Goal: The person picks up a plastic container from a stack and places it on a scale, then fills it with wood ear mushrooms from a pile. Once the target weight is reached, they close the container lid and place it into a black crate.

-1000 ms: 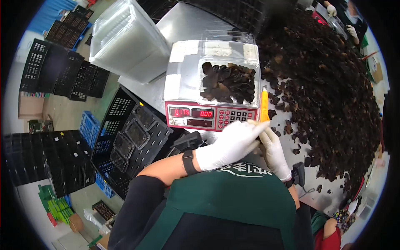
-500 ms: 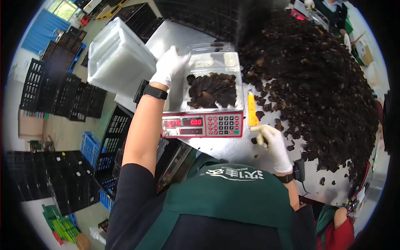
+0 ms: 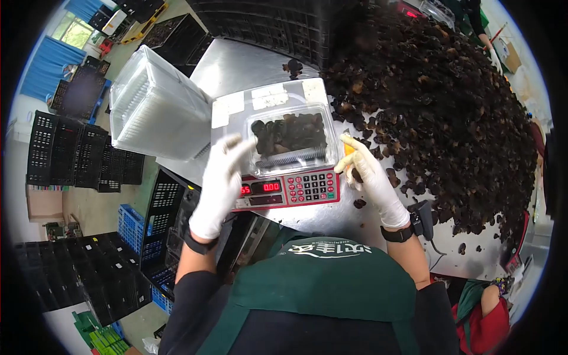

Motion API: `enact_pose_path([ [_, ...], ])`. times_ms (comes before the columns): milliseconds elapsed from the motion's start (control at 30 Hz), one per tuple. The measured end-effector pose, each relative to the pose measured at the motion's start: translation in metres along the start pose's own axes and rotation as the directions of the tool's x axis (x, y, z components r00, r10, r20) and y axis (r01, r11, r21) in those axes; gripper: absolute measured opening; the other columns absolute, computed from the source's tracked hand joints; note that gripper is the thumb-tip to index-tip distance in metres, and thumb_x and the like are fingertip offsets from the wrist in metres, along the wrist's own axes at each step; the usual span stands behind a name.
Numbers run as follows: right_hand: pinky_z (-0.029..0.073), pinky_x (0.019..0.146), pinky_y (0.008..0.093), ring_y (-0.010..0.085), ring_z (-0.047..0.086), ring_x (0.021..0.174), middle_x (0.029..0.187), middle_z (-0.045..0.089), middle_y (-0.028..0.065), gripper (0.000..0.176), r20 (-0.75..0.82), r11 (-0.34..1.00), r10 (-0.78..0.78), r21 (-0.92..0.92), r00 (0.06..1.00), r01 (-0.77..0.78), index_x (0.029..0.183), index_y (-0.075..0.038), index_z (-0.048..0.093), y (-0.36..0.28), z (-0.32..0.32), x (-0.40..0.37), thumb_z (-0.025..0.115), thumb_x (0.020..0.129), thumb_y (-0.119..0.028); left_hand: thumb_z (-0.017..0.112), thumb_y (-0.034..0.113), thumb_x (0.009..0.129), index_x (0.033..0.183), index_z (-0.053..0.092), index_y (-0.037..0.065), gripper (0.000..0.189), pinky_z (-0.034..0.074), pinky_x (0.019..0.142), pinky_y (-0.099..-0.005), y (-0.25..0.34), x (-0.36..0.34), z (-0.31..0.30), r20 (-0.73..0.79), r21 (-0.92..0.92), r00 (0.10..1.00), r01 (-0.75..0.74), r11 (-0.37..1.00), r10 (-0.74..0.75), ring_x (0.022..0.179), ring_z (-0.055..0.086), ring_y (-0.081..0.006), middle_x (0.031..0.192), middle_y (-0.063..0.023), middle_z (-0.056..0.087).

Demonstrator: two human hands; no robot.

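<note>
A clear plastic box point(image 3: 287, 161) holding dark wood ear mushrooms point(image 3: 290, 133) sits on a red digital scale point(image 3: 310, 186), its clear lid lying over it. My left hand point(image 3: 222, 177), in a white glove, is open at the box's left side, fingers stretched toward the rim. On the right, my gloved right hand point(image 3: 373, 180) has thumb and forefinger apart by the box's right edge. An orange-yellow strip-like object point(image 3: 349, 149) lies beneath the right fingers, partly hidden by them. The scale's right display reads 0.00; the left hand covers part of the left display.
A big heap of wood ear mushrooms point(image 3: 438, 112) spreads over the metal table on the right. Stacked clear boxes point(image 3: 157, 112) stand left of the scale. A black crate point(image 3: 260, 32) is behind it. Another person's arm point(image 3: 488, 47) shows at the far right.
My left hand has come back from the far side of the box to its left side, and the lid has folded over the mushrooms. My right hand has moved up to the box's right edge.
</note>
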State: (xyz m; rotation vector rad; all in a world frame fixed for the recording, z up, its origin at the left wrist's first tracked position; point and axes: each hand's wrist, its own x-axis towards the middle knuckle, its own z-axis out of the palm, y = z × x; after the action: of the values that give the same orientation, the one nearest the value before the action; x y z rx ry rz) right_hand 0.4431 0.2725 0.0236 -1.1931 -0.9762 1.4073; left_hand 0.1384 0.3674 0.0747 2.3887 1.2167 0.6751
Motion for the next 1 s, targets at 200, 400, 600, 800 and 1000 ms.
enact_pose_path([
  [200,0.042,0.050,0.0187,0.0066,0.054,0.056,0.087,0.069,0.0073,0.047,0.035,0.995,0.093,-0.042,0.995,-0.092,0.146,-0.002,0.040,0.016,0.013,0.026,0.048,0.102,-0.016,0.058,0.003,0.095,0.149,0.046,0.017,0.058,0.045,0.064,-0.0242,0.002,-0.025,0.033,0.073,-0.424,0.931,0.355,0.834,-0.359,0.066,0.050,-0.0079,0.078,0.0007,0.054],
  [400,0.046,0.055,0.0218,0.0078,0.057,0.059,0.083,0.069,0.0088,0.047,-0.007,0.997,0.070,-0.036,0.998,-0.071,0.145,-0.002,0.038,0.038,0.011,0.041,0.047,0.100,-0.007,0.055,0.000,0.093,0.156,0.026,0.011,0.070,0.042,0.052,-0.0211,-0.018,-0.018,0.047,0.265,-0.802,0.844,0.461,0.380,-0.466,0.057,0.057,-0.0108,0.075,-0.0061,0.064],
  [600,0.046,0.056,0.0200,0.0082,0.060,0.066,0.080,0.065,0.0056,0.052,-0.014,0.993,0.006,0.116,1.000,-0.004,0.146,0.003,0.037,0.032,0.013,0.008,0.049,0.095,-0.002,0.051,-0.006,0.087,0.154,0.028,0.007,0.072,0.043,0.054,-0.0198,0.033,-0.044,0.043,0.225,-0.820,0.836,0.440,0.366,-0.501,0.060,0.059,-0.0118,0.080,-0.0076,0.063],
  [800,0.049,0.059,0.0227,0.0094,0.061,0.069,0.081,0.062,0.0029,0.049,0.088,0.992,0.009,0.123,0.996,-0.020,0.141,0.003,0.041,0.044,0.020,-0.031,0.054,0.094,-0.002,0.054,-0.006,0.091,0.153,0.025,0.008,0.069,0.043,0.055,-0.0222,0.082,-0.098,0.033,0.075,-0.925,0.804,0.277,0.260,-0.590,0.063,0.052,-0.0097,0.090,-0.0059,0.061],
  [1000,0.039,0.054,0.0178,0.0041,0.047,0.057,0.071,0.056,-0.0025,0.051,0.153,0.991,-0.048,-0.118,0.987,0.067,0.141,0.003,0.044,0.000,0.062,-0.057,0.049,0.090,0.004,0.064,0.009,0.093,0.157,0.018,0.008,0.079,0.051,0.084,-0.0300,0.035,-0.174,0.015,0.343,-0.861,0.841,0.459,0.217,-0.418,0.094,0.063,-0.0154,0.106,-0.0080,0.062],
])
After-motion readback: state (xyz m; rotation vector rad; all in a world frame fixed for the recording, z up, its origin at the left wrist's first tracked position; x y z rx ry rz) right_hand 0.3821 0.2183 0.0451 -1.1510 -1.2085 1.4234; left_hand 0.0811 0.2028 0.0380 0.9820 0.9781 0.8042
